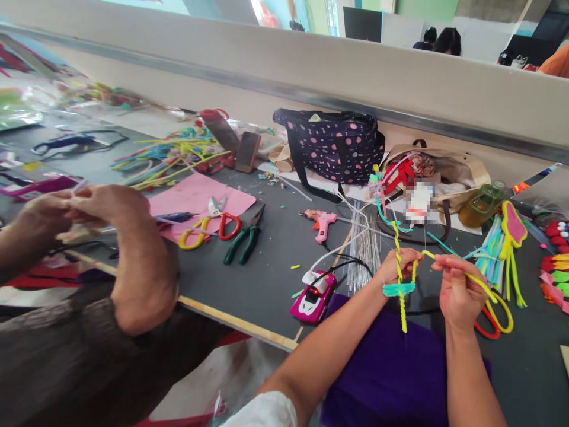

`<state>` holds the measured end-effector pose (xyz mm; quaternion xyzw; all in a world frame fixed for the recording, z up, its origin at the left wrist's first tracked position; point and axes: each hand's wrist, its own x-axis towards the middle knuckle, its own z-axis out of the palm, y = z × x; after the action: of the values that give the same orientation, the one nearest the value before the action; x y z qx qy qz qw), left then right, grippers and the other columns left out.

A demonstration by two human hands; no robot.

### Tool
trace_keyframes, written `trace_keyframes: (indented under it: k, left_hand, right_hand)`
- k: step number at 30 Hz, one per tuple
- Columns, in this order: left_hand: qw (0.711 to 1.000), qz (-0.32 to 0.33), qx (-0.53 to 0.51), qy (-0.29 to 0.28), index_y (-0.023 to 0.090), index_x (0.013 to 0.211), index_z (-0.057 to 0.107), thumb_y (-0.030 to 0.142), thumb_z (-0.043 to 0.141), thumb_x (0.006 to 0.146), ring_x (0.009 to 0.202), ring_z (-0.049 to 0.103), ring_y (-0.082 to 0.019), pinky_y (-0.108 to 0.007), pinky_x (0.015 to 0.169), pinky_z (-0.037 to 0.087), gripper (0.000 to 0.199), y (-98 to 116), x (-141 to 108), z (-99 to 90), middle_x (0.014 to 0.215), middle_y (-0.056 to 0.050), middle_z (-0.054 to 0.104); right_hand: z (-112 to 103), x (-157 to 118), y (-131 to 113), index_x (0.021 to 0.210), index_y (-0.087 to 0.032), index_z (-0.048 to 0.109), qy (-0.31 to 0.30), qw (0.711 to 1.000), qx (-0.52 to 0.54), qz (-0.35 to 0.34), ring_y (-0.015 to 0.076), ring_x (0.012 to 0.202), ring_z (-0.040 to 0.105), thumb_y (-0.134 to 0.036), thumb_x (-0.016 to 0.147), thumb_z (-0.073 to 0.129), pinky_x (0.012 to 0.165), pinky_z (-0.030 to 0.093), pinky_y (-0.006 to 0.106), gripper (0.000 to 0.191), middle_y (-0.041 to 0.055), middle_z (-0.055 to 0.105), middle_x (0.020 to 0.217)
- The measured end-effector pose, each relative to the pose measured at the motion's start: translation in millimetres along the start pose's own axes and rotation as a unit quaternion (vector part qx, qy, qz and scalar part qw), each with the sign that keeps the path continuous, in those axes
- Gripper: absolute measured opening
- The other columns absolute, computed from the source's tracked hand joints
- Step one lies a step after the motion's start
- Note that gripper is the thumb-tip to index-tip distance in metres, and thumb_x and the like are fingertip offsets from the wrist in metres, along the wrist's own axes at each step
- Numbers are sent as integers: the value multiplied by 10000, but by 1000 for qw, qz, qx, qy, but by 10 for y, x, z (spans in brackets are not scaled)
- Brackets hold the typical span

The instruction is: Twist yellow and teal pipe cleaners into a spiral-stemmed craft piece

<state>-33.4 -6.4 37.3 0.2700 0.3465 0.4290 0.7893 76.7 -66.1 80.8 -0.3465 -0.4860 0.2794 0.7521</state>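
Note:
In front of me, my left hand pinches a twisted yellow pipe cleaner with a teal pipe cleaner wound across it. The twisted part hangs upright, its lower end below my fingers. My right hand has thumb and finger closed on a yellow strand that runs across from my left hand. Beside my right wrist lie red and yellow loops that look like scissor handles. A bundle of pale and yellow pipe cleaners lies to the right.
A co-worker's hands work at the left. Between us lie scissors, pliers, a pink glue gun and a magenta power strip with cables. Thin wires, a dotted bag and a bottle stand behind.

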Motion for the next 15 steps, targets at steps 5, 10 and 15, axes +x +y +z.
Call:
trace_keyframes:
  k: [5,10,15]
  left_hand:
    - [998,-24,-55,-21,110,639,591,286,777,559,418,369,-22,-159,404,284,268,89,-23,-14,496,56,470]
    - [998,-20,-55,-30,120,628,590,297,782,526,401,331,-14,-162,400,281,280,100,-45,19,489,64,465]
    - [1000,9,-12,-5,118,624,611,299,761,548,408,364,-28,-173,414,268,247,41,-50,52,477,47,487]
  right_hand:
    - [-134,109,-8,814,-228,697,42,996,69,33,148,666,643,-284,807,696,552,489,266,57,7,694,721]
    - [-195,215,-4,813,-221,678,97,981,135,95,72,561,504,-284,757,744,464,353,187,107,-11,656,740]
    - [-100,177,7,843,-199,674,76,988,84,109,53,551,439,-236,745,722,441,300,185,115,28,664,923]
